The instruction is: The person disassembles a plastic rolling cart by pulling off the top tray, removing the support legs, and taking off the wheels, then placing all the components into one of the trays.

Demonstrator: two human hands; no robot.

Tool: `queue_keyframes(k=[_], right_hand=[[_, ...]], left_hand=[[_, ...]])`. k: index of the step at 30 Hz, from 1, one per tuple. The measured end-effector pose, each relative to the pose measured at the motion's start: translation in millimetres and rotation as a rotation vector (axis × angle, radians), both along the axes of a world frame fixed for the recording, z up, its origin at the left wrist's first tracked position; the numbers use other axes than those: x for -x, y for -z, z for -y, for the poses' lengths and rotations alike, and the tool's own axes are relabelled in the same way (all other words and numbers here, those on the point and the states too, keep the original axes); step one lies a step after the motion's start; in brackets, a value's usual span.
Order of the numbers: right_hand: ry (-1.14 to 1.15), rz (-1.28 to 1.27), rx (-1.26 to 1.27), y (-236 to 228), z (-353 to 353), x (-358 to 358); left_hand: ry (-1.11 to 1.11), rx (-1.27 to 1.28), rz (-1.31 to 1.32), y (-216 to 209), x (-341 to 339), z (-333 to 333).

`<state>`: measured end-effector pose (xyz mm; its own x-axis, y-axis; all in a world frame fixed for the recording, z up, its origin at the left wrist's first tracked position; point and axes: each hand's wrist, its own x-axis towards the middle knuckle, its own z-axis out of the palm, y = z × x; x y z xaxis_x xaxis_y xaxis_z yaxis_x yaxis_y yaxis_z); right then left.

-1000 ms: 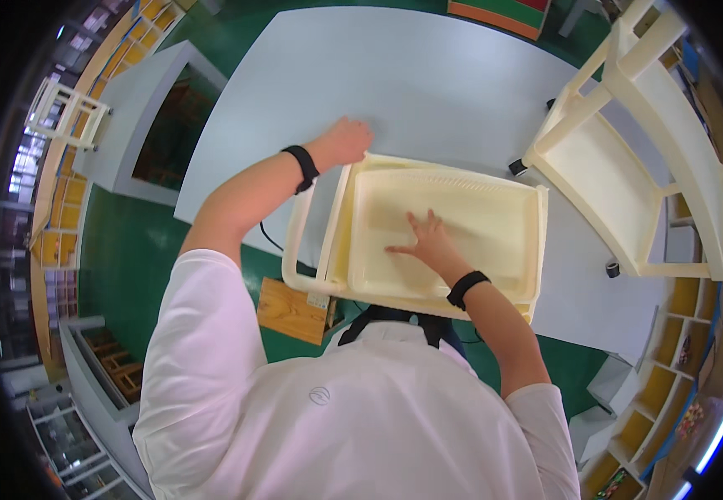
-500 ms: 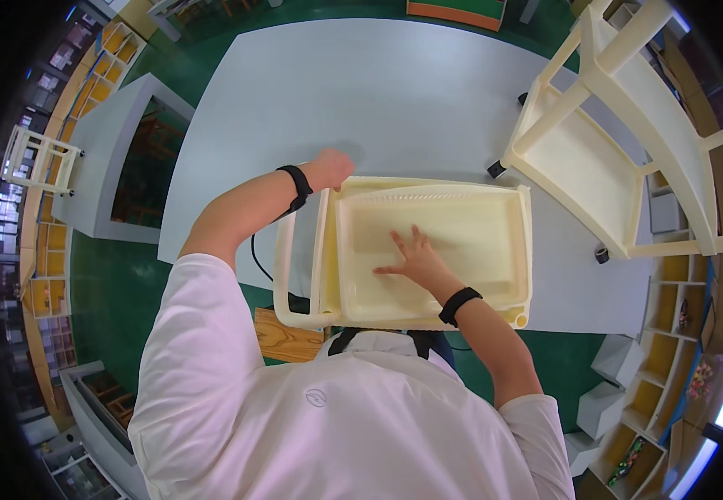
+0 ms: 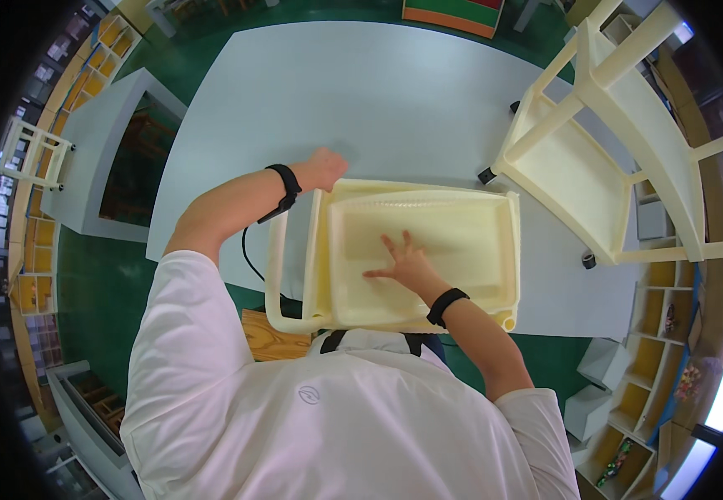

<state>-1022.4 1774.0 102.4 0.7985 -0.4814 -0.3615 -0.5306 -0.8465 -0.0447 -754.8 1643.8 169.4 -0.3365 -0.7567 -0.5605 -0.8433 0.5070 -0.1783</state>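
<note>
A cream plastic cart tray (image 3: 320, 258) with a raised rim and a looped handle (image 3: 274, 279) on its left side lies in front of me. My right hand (image 3: 411, 268) rests on the tray's inner floor, fingers spread and nothing in them. At the far left corner, where the handle meets the tray, my left hand (image 3: 326, 169) is closed in a fist. What its fingers grip is hidden beneath them. A round peg (image 3: 507, 321) shows at the tray's near right corner.
The tray lies on a large grey table (image 3: 361, 100). On the table's right stands a cream frame with shelves (image 3: 578, 167) and black casters. A black cable (image 3: 249, 254) hangs by the handle. Below the table edge is a wooden stool seat (image 3: 274, 336).
The whole view has shifted a little, so the tray and table appear slightly further left. Both hands keep their places on the tray.
</note>
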Motion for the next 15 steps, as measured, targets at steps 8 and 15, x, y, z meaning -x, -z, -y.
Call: queue_keyframes(k=[8,15], right_hand=[[0.038,-0.013,-0.021,-6.1,-1.1,-1.5],[-0.027,-0.079,0.008,-14.7,-4.3,-6.0]], left_hand=[[0.075,-0.052,0.175,1.1,6.0,3.2],[0.154,0.005,0.086,15.9,-10.7,4.1]])
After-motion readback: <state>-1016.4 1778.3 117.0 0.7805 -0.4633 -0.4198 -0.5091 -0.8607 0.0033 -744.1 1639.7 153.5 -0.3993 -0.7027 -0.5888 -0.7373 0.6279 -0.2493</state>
